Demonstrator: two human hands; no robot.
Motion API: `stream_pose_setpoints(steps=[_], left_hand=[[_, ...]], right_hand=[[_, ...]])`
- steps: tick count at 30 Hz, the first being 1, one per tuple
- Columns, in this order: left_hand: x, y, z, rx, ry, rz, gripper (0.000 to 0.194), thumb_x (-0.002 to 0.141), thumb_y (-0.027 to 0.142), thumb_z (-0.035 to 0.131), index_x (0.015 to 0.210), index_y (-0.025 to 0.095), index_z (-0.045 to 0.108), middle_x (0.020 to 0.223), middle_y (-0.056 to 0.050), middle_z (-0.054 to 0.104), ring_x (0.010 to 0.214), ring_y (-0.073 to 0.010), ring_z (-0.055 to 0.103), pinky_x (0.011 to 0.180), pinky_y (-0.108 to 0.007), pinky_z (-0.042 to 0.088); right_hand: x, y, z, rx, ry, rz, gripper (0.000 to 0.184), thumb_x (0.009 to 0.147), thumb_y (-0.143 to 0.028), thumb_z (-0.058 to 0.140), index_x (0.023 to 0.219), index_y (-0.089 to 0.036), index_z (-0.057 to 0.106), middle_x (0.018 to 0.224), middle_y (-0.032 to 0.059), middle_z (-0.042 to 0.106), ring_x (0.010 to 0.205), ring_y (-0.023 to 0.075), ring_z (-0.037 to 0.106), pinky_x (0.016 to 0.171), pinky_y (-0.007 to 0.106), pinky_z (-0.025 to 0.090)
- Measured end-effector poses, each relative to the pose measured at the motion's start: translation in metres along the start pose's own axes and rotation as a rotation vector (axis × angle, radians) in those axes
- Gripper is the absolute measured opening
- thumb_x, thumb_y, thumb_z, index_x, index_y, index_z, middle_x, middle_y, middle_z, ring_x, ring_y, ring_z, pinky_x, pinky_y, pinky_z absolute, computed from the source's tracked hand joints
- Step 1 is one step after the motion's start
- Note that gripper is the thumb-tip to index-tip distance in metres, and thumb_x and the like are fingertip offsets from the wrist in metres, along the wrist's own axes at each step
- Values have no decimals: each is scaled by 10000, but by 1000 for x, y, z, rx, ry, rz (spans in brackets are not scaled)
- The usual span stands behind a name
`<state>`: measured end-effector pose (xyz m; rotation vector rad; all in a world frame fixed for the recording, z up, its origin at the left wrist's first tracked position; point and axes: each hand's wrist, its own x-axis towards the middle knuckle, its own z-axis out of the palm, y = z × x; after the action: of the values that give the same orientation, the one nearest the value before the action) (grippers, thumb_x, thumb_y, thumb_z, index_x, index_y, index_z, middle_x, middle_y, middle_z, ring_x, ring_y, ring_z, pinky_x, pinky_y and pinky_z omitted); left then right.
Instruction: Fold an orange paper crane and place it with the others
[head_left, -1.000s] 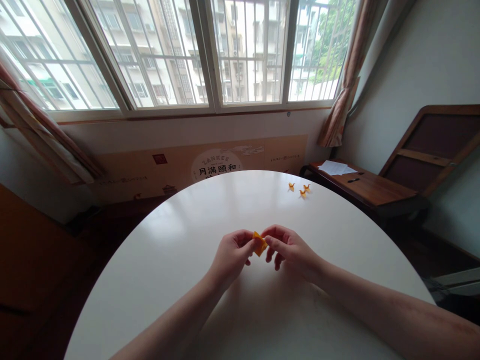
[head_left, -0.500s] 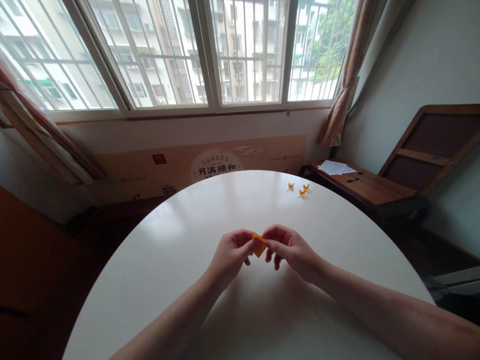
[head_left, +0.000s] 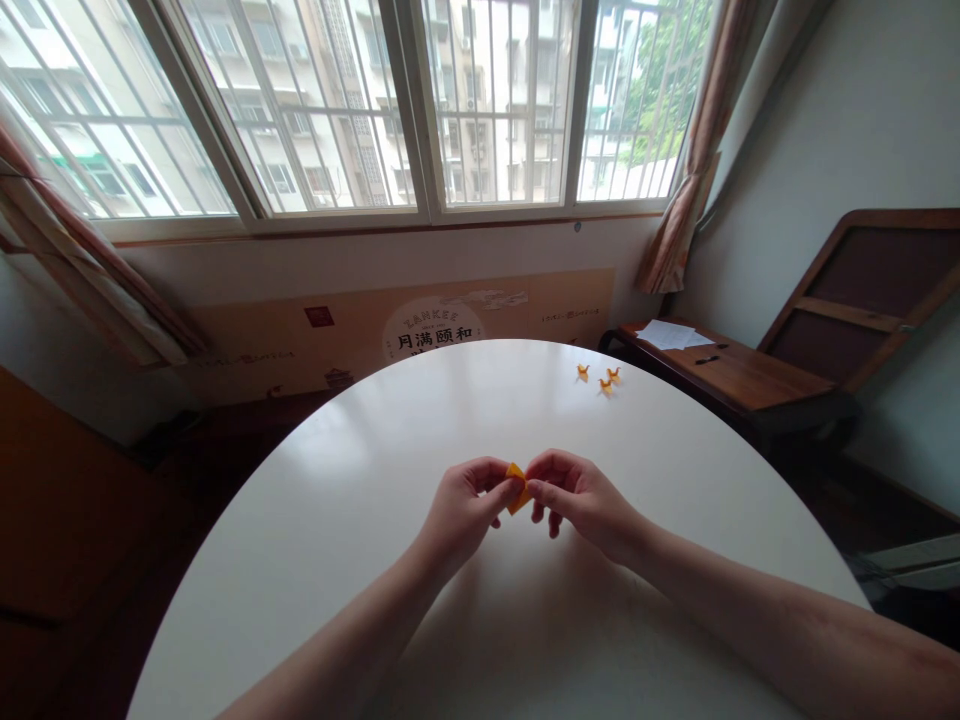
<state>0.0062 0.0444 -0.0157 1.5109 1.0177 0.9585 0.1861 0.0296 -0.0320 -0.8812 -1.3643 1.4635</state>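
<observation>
A small folded piece of orange paper (head_left: 517, 486) is held just above the round white table (head_left: 337, 500), near its middle. My left hand (head_left: 465, 507) pinches the paper's left side with thumb and fingers closed. My right hand (head_left: 577, 497) pinches its right side, fingers curled. The two hands nearly touch, and most of the paper is hidden between the fingertips.
Three tiny orange folded paper figures (head_left: 600, 379) sit at the table's far right. A dark wooden side table (head_left: 742, 375) with white sheets (head_left: 671, 335) and a pen stands to the right, a wooden chair frame (head_left: 870, 290) behind it. Barred windows fill the back wall.
The hands have drawn slightly closer together, and less of the orange paper shows between the fingers than before.
</observation>
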Motion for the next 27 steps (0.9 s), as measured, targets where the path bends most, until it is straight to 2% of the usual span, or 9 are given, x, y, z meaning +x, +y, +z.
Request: stream_pose_setpoints(steps=[16, 27], left_hand=[[0, 0, 0, 79, 48, 29, 359, 770, 494, 724, 785, 136, 751, 685, -69, 691, 605, -151, 576, 489, -220, 454], [0, -3, 0, 178, 111, 110, 369, 824, 492, 675, 795, 141, 785, 775, -86, 669, 626, -155, 589, 499, -239, 470]], right_hand=[[-1, 6, 1, -108, 6, 53, 418, 829, -540, 684, 966, -157, 585, 871, 54, 666, 686, 146, 653, 437, 174, 464], [0, 4, 0, -160, -44, 100, 425, 865, -543, 646, 1027, -150, 654, 958, 85, 695, 750, 160, 687, 466, 169, 477]])
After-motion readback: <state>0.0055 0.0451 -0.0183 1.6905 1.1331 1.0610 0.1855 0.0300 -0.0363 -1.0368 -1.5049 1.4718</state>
